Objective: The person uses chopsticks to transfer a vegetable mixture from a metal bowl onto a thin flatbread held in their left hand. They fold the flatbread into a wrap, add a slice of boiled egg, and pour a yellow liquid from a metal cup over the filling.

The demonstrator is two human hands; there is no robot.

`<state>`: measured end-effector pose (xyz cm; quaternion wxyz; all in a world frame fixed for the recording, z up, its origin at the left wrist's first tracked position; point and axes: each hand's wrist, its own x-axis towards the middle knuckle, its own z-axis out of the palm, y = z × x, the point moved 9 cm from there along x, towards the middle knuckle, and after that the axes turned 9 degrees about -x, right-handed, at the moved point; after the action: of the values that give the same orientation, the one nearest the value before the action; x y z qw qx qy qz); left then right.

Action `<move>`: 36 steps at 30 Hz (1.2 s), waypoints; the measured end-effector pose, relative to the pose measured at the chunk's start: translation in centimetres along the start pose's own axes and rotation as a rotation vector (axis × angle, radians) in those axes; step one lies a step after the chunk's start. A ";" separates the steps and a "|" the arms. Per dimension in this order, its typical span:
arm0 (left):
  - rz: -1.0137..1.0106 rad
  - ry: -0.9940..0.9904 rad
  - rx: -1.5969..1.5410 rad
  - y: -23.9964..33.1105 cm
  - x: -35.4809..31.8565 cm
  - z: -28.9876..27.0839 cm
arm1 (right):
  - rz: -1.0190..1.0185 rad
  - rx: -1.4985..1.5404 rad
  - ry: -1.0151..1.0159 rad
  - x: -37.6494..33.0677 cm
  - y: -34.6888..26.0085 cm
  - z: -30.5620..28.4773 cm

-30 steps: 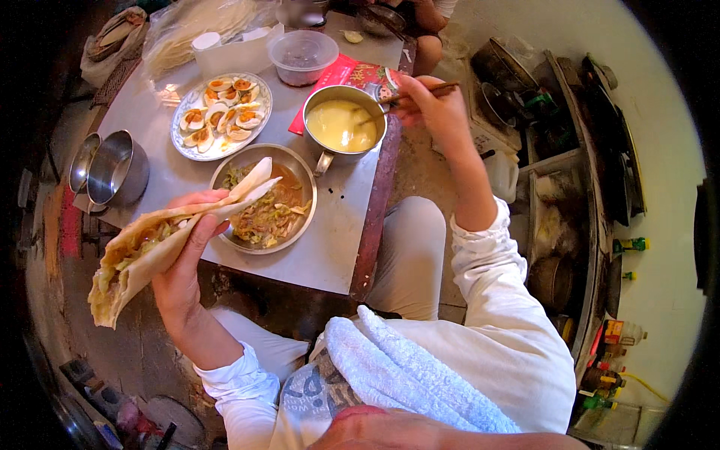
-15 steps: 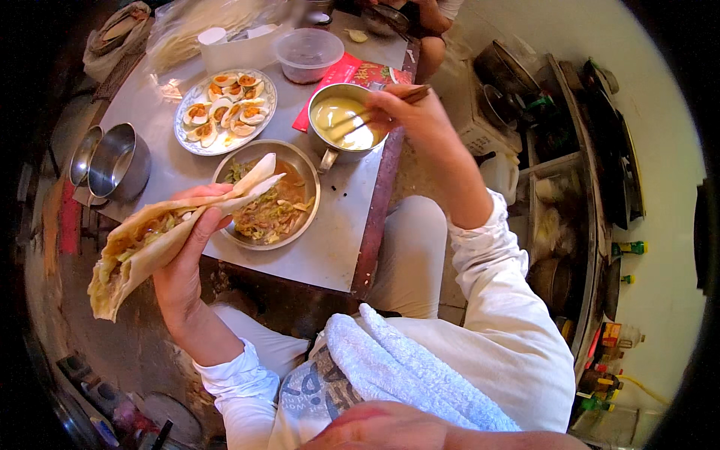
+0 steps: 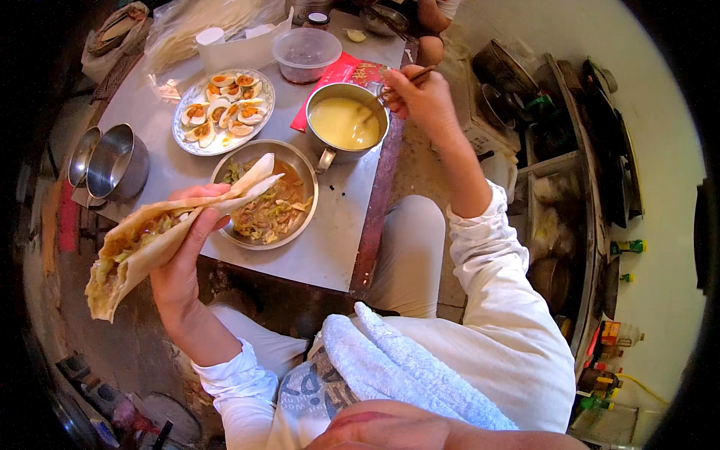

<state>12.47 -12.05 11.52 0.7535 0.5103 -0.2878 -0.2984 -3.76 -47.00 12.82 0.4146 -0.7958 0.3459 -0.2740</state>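
My left hand (image 3: 187, 251) is closed round a folded flatbread (image 3: 142, 251) filled with shredded vegetables, held near the table's front edge. Part of the bread overlaps a metal plate (image 3: 313, 202) of cooked cabbage in brownish sauce. At the right, my right hand (image 3: 420, 97) grips chopsticks (image 3: 382, 100) whose tips dip into yellow liquid (image 3: 341, 124) in a metal cup (image 3: 321, 96) with a handle. The tips are hidden in the liquid. Halved eggs (image 3: 217, 112) with orange yolks lie on a patterned plate (image 3: 182, 139) beyond the bread.
Two metal cups (image 3: 118, 161) stand at the table's left edge. A clear plastic tub (image 3: 306, 52), a red packet (image 3: 346, 67) and a bag of pale noodles (image 3: 202, 30) lie at the back. Another person's hand (image 3: 433, 15) shows at the far side. Shelves (image 3: 555, 165) with pans line the right.
My right hand has shifted slightly right and up with the chopsticks, which stand steeper in the cup. My left hand and the flatbread have barely moved.
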 end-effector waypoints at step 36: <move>0.025 0.027 0.040 0.4 -0.3 -0.8 | 0.120 -0.045 -0.211 -0.9 0.7 1.1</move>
<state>12.89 -11.21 11.63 0.7505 0.5257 -0.2899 -0.2762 -3.77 -46.06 11.55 0.4464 -0.8072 0.3536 -0.1553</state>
